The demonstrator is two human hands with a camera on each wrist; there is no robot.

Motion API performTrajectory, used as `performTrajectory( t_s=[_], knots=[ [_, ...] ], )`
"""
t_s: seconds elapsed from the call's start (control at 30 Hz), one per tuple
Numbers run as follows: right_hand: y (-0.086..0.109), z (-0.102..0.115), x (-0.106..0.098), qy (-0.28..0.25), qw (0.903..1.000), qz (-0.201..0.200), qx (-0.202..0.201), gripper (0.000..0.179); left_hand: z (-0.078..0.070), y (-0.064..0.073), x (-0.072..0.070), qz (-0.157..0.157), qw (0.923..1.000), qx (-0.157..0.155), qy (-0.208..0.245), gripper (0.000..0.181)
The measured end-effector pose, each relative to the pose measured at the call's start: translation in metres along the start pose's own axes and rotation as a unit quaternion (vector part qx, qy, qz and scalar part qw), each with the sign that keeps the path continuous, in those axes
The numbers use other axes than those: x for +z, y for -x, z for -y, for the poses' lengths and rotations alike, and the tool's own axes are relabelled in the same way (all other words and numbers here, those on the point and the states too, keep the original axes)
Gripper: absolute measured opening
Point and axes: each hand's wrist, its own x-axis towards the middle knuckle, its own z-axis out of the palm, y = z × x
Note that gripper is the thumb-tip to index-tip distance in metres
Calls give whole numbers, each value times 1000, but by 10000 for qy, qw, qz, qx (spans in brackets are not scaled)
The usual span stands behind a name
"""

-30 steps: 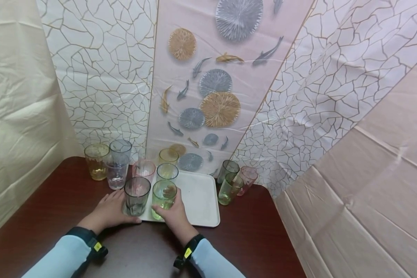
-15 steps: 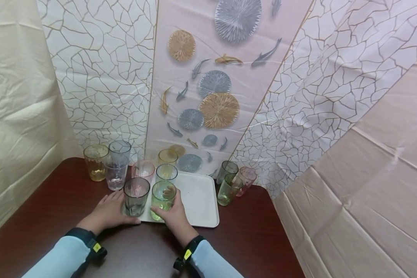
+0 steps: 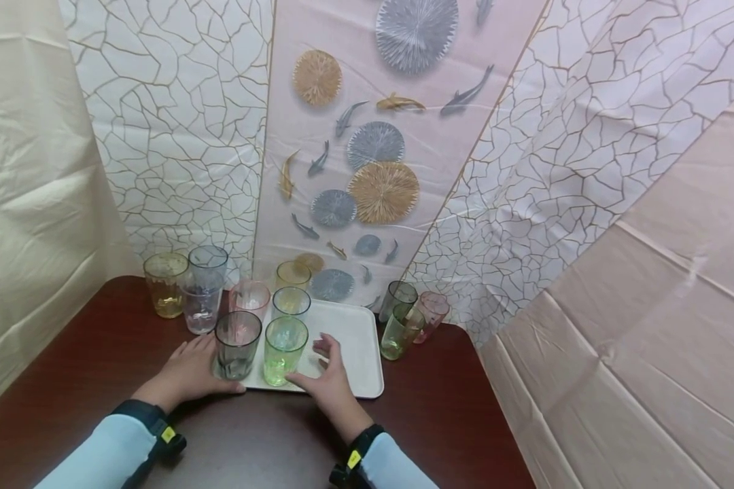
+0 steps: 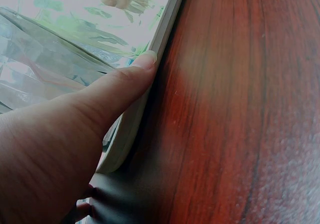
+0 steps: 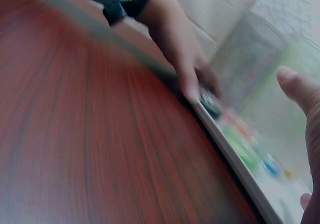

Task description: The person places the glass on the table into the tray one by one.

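A white tray (image 3: 348,339) bears a grey tumbler (image 3: 237,350), a green tumbler (image 3: 284,356), a pink one (image 3: 249,299), a blue-rimmed one (image 3: 291,302) and a yellow one (image 3: 293,273), all upright. My left hand (image 3: 186,370) holds the tray's near left corner beside the grey tumbler. Its thumb (image 4: 122,88) lies along the front rim in the left wrist view; its other fingers are mostly hidden. Just right of the green tumbler, my right hand (image 3: 330,384) is spread with nothing in its grasp. Its thumb (image 5: 295,86) stands out in the right wrist view.
On the dark red table (image 3: 428,421), a dark grey tumbler (image 3: 399,299), a green one (image 3: 399,336) and a pink one (image 3: 433,316) stand right of the tray. An amber tumbler (image 3: 167,292) and clear stacked-looking tumblers (image 3: 203,299) stand at the back left. Cloth hangs behind.
My right hand has let go of the green tumbler and moved right, fingers spreading. The tumbler stays standing on the tray. My left hand has kept its place.
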Motion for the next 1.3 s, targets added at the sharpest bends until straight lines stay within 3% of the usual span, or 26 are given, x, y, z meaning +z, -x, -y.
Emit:
performTrajectory(
  t_s=[0.07,0.17,0.3,0.4,0.47,0.57,0.67,0.8,1.1,1.3],
  knots=[
    [2,-3,-18,-36,9990,-418,-154,97,0,0,0,20,10000,-17,16,146],
    [2,-17,-51,-42,9881,-1500,-337,78,1,-1,1,24,10000,-32,68,148],
    [-9,-49,-101,102,9539,-2990,-254,75,1,-1,0,-12,10000,-2,48,148],
    [-20,-62,-132,210,9362,-3509,-22,87,2,-1,0,-16,10000,-9,16,148],
    [-29,-69,-146,258,9344,-3549,154,95,3,-1,0,2,10000,-9,27,148],
    [-41,-75,-158,302,9435,-3282,353,105,4,-1,0,27,10000,-17,28,148],
    [-51,-78,-162,208,9552,-2911,500,112,3,0,0,32,10000,-6,24,148],
    [-61,-79,-161,126,9627,-2630,626,113,1,-1,0,34,10000,6,42,147],
    [-68,-86,-154,226,9597,-2744,563,89,0,-3,3,111,9999,-51,74,147],
    [-69,-88,-151,169,9624,-2660,527,88,0,0,1,60,10000,-65,38,145]
  ],
)
